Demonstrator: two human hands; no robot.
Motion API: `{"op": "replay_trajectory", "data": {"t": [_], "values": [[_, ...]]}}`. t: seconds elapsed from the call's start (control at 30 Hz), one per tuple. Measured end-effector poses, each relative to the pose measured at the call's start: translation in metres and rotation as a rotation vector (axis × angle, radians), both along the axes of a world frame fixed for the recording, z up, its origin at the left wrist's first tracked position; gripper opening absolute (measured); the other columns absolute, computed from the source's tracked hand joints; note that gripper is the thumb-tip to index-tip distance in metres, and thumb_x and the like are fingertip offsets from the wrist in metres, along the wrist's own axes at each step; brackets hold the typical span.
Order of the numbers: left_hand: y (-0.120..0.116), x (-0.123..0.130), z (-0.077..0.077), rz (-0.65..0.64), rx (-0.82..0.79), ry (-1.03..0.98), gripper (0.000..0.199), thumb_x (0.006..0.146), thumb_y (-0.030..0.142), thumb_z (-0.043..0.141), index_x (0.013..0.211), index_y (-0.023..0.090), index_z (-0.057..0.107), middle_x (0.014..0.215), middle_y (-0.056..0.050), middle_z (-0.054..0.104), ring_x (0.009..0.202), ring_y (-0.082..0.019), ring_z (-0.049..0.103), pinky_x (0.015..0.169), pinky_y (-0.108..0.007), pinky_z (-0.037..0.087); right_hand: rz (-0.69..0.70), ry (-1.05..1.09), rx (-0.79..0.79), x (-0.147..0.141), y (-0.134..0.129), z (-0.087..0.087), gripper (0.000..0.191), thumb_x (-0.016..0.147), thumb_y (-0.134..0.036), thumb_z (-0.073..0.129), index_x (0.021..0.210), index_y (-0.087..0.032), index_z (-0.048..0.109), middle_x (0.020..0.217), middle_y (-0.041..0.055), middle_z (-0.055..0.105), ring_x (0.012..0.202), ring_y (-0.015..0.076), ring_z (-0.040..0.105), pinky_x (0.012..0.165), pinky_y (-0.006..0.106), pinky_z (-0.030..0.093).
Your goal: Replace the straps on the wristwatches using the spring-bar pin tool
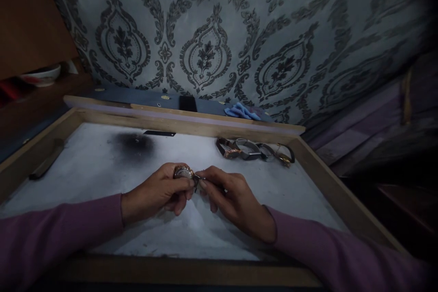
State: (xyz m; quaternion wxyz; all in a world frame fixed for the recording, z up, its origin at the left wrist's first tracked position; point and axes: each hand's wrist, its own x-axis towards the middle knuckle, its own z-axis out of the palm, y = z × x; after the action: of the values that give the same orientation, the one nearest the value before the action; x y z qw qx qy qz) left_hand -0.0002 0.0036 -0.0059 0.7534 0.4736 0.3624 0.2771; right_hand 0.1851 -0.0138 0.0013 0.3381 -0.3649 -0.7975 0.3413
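Observation:
A round wristwatch (184, 172) with a metallic case is held in my left hand (167, 188), the thumb along its lower edge and the fingers behind it. My right hand (230, 191) meets it from the right, thumb and index finger pinched on a small dark piece at the watch's side. Whether that piece is part of the strap or a thin tool, I cannot tell. Both hands are over the white surface of a wood-rimmed tray (219, 248). The rest of the strap is hidden.
Several watches lie in a row at the tray's back right, among them a silver watch (248, 149). A dark flat strip (159, 133) lies at the back, a long dark tool (48, 162) at the left. Behind the rim are a blue cloth (242, 111) and a black phone-like object (188, 103).

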Motion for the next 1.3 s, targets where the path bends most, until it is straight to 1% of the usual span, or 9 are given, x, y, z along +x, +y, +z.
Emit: {"op": "replay_trajectory", "data": {"t": [0.23, 0.4, 0.6, 0.7, 0.8, 0.9, 1.03, 1.2, 1.3], "values": [[0.000, 0.000, -0.004, 0.007, 0.003, -0.049, 0.021, 0.074, 0.032, 0.063, 0.067, 0.015, 0.052, 0.053, 0.005, 0.053, 0.030, -0.003, 0.043, 0.029, -0.014, 0.020, 0.001, -0.017, -0.003, 0.001, 0.000, -0.001, 0.013, 0.096, -0.020, 0.045, 0.094, -0.017, 0.057, 0.058, -0.0048, 0.055, 0.043, 0.0060, 0.052, 0.045, 0.016, 0.040], [0.001, 0.000, -0.003, 0.009, 0.009, -0.038, 0.020, 0.075, 0.030, 0.062, 0.064, 0.016, 0.051, 0.050, 0.007, 0.051, 0.029, -0.003, 0.040, 0.028, -0.014, 0.017, 0.014, 0.005, -0.016, 0.000, 0.001, -0.001, 0.013, 0.095, -0.022, 0.046, 0.093, -0.016, 0.057, 0.057, -0.0051, 0.055, 0.042, 0.0065, 0.052, 0.043, 0.017, 0.040], [0.002, 0.000, 0.001, 0.012, 0.033, 0.015, 0.018, 0.073, 0.029, 0.060, 0.067, 0.017, 0.049, 0.053, 0.007, 0.053, 0.029, -0.003, 0.042, 0.029, -0.014, 0.019, -0.011, 0.009, -0.069, 0.001, 0.001, 0.000, 0.016, 0.096, -0.023, 0.045, 0.105, -0.016, 0.056, 0.055, -0.0064, 0.054, 0.044, 0.0074, 0.052, 0.047, 0.018, 0.041], [0.002, -0.001, 0.001, 0.003, 0.061, 0.038, 0.017, 0.074, 0.029, 0.059, 0.068, 0.017, 0.049, 0.052, 0.007, 0.052, 0.029, -0.003, 0.042, 0.030, -0.014, 0.020, -0.060, -0.010, -0.069, 0.001, 0.002, 0.002, 0.015, 0.096, -0.026, 0.046, 0.096, -0.016, 0.057, 0.058, -0.0043, 0.056, 0.048, 0.0083, 0.052, 0.050, 0.019, 0.041], [0.002, -0.001, -0.001, -0.006, 0.076, 0.058, 0.017, 0.075, 0.030, 0.058, 0.068, 0.017, 0.050, 0.051, 0.006, 0.052, 0.029, -0.002, 0.040, 0.031, -0.015, 0.021, -0.104, -0.008, -0.010, 0.002, 0.006, 0.003, 0.018, 0.095, -0.027, 0.049, 0.083, -0.016, 0.058, 0.063, -0.0022, 0.056, 0.054, 0.0089, 0.050, 0.051, 0.020, 0.040], [0.002, -0.002, -0.001, -0.001, 0.079, 0.063, 0.019, 0.074, 0.031, 0.059, 0.067, 0.017, 0.049, 0.050, 0.006, 0.052, 0.029, -0.002, 0.039, 0.031, -0.015, 0.022, -0.110, 0.001, 0.023, 0.003, 0.010, 0.002, 0.019, 0.094, -0.024, 0.050, 0.080, -0.017, 0.060, 0.066, -0.0015, 0.057, 0.059, 0.0100, 0.050, 0.055, 0.021, 0.040], [0.002, -0.002, 0.000, 0.004, 0.085, 0.078, 0.019, 0.074, 0.032, 0.058, 0.066, 0.017, 0.049, 0.050, 0.006, 0.051, 0.029, -0.003, 0.039, 0.032, -0.015, 0.022, -0.112, 0.012, 0.057, 0.003, 0.012, 0.002, 0.018, 0.094, -0.023, 0.052, 0.080, -0.017, 0.061, 0.071, 0.0002, 0.059, 0.065, 0.0115, 0.053, 0.061, 0.022, 0.041], [0.002, -0.002, 0.000, -0.001, 0.088, 0.075, 0.019, 0.075, 0.032, 0.058, 0.067, 0.017, 0.049, 0.052, 0.006, 0.052, 0.030, -0.003, 0.041, 0.032, -0.015, 0.023, -0.134, -0.019, -0.032, 0.004, 0.012, 0.003, 0.021, 0.096, -0.029, 0.047, 0.082, -0.017, 0.058, 0.065, -0.0020, 0.051, 0.059, 0.0110, 0.046, 0.056, 0.022, 0.038], [0.002, -0.003, -0.001, 0.002, 0.082, 0.067, 0.017, 0.074, 0.030, 0.058, 0.067, 0.017, 0.049, 0.053, 0.006, 0.052, 0.030, -0.002, 0.040, 0.032, -0.015, 0.022, -0.168, -0.087, -0.041, 0.006, 0.014, 0.000, 0.018, 0.096, -0.028, 0.043, 0.091, -0.017, 0.057, 0.068, -0.0012, 0.052, 0.062, 0.0126, 0.048, 0.059, 0.025, 0.040]]}}
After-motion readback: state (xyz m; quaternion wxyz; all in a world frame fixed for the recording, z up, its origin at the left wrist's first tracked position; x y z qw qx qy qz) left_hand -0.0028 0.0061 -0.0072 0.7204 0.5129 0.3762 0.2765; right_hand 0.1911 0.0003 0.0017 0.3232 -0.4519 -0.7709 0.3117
